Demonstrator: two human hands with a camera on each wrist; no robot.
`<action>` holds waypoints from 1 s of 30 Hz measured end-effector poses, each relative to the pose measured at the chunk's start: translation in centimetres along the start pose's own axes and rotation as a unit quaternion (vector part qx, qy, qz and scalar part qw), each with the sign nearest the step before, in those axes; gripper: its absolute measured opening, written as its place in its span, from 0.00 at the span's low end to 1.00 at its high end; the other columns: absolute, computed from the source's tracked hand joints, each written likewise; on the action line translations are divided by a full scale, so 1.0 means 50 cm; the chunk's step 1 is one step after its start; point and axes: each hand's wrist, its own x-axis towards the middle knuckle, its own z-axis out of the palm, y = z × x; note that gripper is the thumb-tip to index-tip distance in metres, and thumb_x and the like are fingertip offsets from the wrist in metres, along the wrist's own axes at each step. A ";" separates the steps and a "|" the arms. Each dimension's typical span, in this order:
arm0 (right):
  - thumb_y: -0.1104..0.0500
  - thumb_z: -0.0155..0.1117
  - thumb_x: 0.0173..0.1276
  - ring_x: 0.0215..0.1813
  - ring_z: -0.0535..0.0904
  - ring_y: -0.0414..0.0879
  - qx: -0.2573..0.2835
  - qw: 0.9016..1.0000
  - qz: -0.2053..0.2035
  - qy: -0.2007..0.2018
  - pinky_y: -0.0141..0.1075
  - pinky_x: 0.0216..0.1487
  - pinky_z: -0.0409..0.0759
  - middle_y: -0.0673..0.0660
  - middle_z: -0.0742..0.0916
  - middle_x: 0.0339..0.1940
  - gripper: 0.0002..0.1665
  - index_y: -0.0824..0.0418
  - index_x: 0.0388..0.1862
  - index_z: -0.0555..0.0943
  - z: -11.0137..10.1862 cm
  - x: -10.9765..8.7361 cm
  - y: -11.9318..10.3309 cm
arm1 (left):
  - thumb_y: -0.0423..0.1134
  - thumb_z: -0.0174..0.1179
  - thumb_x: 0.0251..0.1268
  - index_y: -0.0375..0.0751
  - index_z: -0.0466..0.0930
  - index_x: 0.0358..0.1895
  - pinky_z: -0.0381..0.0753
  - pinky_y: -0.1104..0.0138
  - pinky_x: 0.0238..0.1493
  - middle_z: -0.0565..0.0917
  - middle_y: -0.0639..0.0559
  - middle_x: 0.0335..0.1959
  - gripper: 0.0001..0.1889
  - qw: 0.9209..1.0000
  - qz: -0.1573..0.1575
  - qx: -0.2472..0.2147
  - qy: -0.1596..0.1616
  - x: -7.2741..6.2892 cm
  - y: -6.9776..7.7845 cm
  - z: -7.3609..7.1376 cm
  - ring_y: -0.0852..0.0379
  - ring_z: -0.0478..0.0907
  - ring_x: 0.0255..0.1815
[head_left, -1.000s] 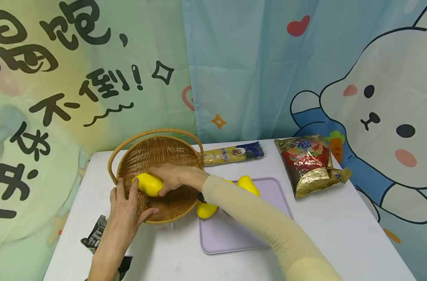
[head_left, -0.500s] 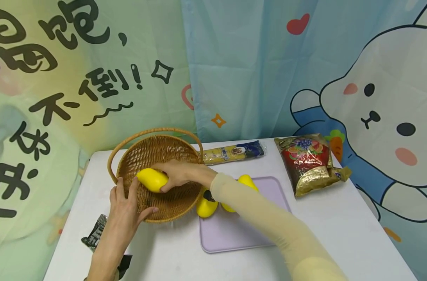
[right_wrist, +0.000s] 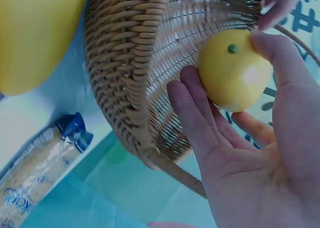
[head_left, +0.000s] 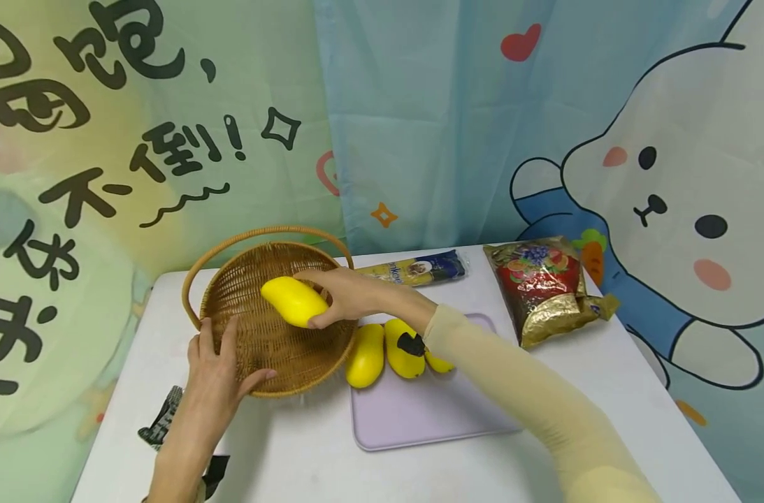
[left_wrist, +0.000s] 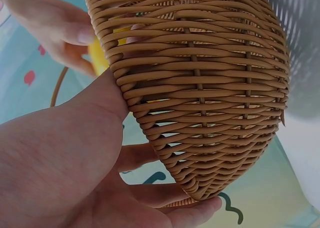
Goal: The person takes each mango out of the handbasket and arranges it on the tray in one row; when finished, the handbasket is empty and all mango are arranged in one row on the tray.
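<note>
My right hand [head_left: 347,297] grips a yellow mango [head_left: 293,300] with thumb and fingers, over the opening of the wicker basket [head_left: 281,360]. In the right wrist view the mango [right_wrist: 234,70] shows its green stem end, with the basket's woven wall [right_wrist: 122,62] beside it. My left hand [head_left: 212,381] holds the near left rim of the basket, fingers over the edge and thumb along the front. The left wrist view shows this hand [left_wrist: 85,153] at the basket's rim, close against the weave [left_wrist: 210,87].
Right of the basket, a lilac tray [head_left: 419,419] bears several mangoes [head_left: 365,356], partly behind my sleeve. A long noodle-like packet [head_left: 419,269] lies at the back. A red and gold bag [head_left: 542,293] stands at back right. A black patterned packet [head_left: 163,418] lies by my left forearm.
My right hand has lifted the mango up and to the right from deeper in the basket. My left hand stays at the rim. The head view has shifted slightly.
</note>
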 end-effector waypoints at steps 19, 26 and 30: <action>0.43 0.75 0.64 0.59 0.82 0.47 0.113 0.985 0.074 0.108 0.42 0.59 0.84 0.51 0.79 0.69 0.51 0.39 0.80 0.59 -0.046 -0.274 0.063 | 0.48 0.74 0.57 0.29 0.51 0.79 0.75 0.28 0.47 0.49 0.12 0.73 0.53 1.000 -0.003 -0.011 -0.014 0.000 -0.003 -0.002 0.14 0.54 0.68; 0.42 0.76 0.62 0.53 0.83 0.49 0.111 0.969 0.140 0.171 0.46 0.58 0.85 0.57 0.81 0.64 0.52 0.42 0.80 0.59 -0.028 -0.377 0.129 | 0.50 0.73 0.57 0.31 0.51 0.79 0.73 0.26 0.48 0.48 0.12 0.73 0.53 1.000 -0.009 -0.017 -0.022 0.003 -0.006 -0.006 0.15 0.53 0.69; 0.40 0.76 0.61 0.54 0.83 0.52 0.111 0.956 0.192 0.191 0.46 0.55 0.86 0.61 0.81 0.64 0.53 0.44 0.80 0.60 -0.009 -0.423 0.164 | 0.50 0.74 0.57 0.31 0.51 0.79 0.74 0.27 0.47 0.49 0.13 0.73 0.53 1.000 -0.009 -0.013 -0.018 0.004 -0.006 -0.005 0.15 0.54 0.69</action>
